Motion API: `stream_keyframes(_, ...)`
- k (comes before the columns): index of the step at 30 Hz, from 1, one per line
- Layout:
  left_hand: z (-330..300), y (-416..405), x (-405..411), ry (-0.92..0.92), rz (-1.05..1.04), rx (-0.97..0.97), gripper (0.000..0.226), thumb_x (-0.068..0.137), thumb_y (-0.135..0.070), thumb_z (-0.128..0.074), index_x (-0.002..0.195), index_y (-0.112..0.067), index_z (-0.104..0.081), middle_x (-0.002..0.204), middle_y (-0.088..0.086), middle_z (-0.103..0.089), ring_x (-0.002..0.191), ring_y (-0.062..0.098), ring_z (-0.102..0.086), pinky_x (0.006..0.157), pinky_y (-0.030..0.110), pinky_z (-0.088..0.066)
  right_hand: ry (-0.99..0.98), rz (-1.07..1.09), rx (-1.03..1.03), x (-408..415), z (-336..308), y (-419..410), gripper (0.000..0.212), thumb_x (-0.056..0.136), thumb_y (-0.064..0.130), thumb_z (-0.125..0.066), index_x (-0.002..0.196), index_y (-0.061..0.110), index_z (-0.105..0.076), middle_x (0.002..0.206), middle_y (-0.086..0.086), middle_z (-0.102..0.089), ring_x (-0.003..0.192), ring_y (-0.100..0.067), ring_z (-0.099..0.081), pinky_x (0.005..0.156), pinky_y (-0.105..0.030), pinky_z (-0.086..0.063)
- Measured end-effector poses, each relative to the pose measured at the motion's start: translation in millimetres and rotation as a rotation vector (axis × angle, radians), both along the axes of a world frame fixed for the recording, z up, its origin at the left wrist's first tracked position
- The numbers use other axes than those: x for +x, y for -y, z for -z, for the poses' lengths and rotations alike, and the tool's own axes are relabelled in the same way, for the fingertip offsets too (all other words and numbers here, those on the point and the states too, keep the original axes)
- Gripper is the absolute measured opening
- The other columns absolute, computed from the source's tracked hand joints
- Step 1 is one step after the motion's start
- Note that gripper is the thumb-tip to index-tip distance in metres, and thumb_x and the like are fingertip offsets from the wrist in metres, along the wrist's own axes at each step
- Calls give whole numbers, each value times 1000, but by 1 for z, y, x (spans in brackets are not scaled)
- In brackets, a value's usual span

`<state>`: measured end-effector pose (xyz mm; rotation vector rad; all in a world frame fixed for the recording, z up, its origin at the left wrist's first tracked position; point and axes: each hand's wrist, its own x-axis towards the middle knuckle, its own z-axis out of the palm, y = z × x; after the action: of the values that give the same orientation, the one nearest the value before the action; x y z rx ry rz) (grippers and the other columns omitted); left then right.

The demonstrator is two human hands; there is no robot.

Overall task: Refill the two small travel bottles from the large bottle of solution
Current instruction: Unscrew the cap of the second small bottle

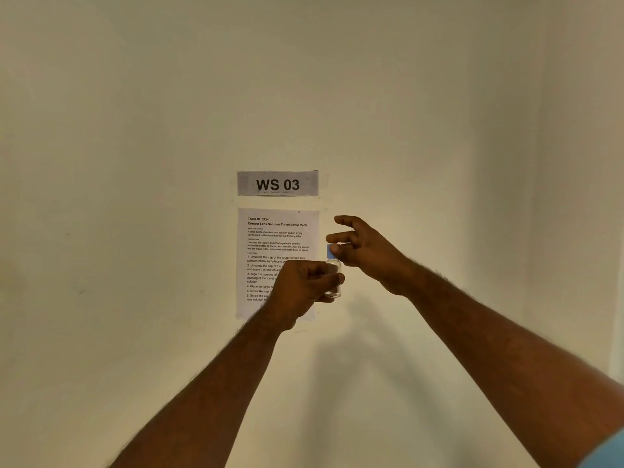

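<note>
Small clear glass travel bottle [334,278], raised before wall-mounted printed paper instruction sheet [270,238], gripped in curled left hand [300,288]; pale blue screw cap [331,251] pinched by right hand [364,248] fingertips; likely hazards: dropped cap, slipped bottle, spill.

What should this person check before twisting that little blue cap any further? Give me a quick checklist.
1. Small clear travel bottle held firmly by left hand: ok.
2. Right hand fingertips on the blue cap: ok.
3. Bottle upright: ok.
4. Cap tight or loose: cannot tell.
5. Liquid level inside: cannot tell.
6. Large bottle of solution within reach: cannot tell, not in view; only the wall's instruction sheet and WS 03 sign show.
</note>
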<state>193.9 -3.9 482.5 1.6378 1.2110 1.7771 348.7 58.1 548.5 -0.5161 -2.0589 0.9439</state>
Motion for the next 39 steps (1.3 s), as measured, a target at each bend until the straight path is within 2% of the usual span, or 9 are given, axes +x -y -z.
stream_keyframes(5,2,-2,2,-4,19,-16,10,86,-7,-79,89,-17,-79,94,23,-77,75,18,-74,68,31,-63,-31,136,101,-4,4,-1,38,86,23,-77,120,19,-60,92,-1,-76,89,-16,-72,79,-33,-56)
stream_keyframes(9,7,-5,-1,8,13,-30,14,85,-6,-79,99,-7,-78,98,20,-78,79,20,-76,66,29,-62,-105,63,81,1,-1,-4,25,94,6,-64,117,15,-65,97,-2,-77,84,-5,-69,67,-17,-53)
stream_keyframes(13,19,-5,-1,46,11,-15,13,83,-5,-82,94,-11,-76,94,10,-78,84,26,-77,70,34,-65,-211,8,2,10,8,-9,23,98,8,-60,117,17,-68,111,-3,-74,100,-12,-68,74,-20,-52)
stream_keyframes(17,48,-10,1,50,22,-30,16,83,-8,-82,97,-3,-76,95,17,-78,94,31,-77,82,39,-65,-387,-7,-146,21,41,-14,15,92,15,-68,107,13,-71,98,-1,-73,91,-14,-67,76,-21,-55)
stream_keyframes(21,102,-9,7,-102,-87,-86,24,80,-25,-87,103,-22,-81,100,-9,-80,100,3,-72,82,11,-54,-453,-48,-331,37,101,-22,17,86,2,-73,101,3,-66,96,-10,-69,90,-21,-68,84,-27,-56)
stream_keyframes(27,191,-2,27,-217,-133,-248,32,75,-26,-90,105,-22,-78,98,-8,-71,87,6,-66,73,15,-55,-321,52,-481,64,212,-22,27,79,-2,-78,102,7,-67,105,-16,-74,95,-21,-71,86,-26,-56)
stream_keyframes(31,268,6,45,-188,-139,-397,37,73,-20,-92,107,-14,-77,99,2,-74,85,10,-68,73,11,-54,-151,154,-510,83,298,-11,37,82,7,-79,116,19,-71,107,-4,-76,101,-15,-72,86,-21,-55)
stream_keyframes(34,327,18,56,-200,-140,-513,39,71,-19,-93,106,-12,-77,100,4,-75,88,13,-71,79,20,-57,86,227,-491,97,363,0,31,83,15,-80,108,33,-73,102,11,-77,96,-8,-72,81,-18,-56)
stream_keyframes(39,421,42,76,-247,-191,-722,35,71,-18,-92,102,-14,-76,99,1,-73,91,19,-70,81,32,-59,330,319,-574,108,466,22,25,79,13,-81,97,26,-68,91,6,-75,85,-7,-72,73,-33,-61)
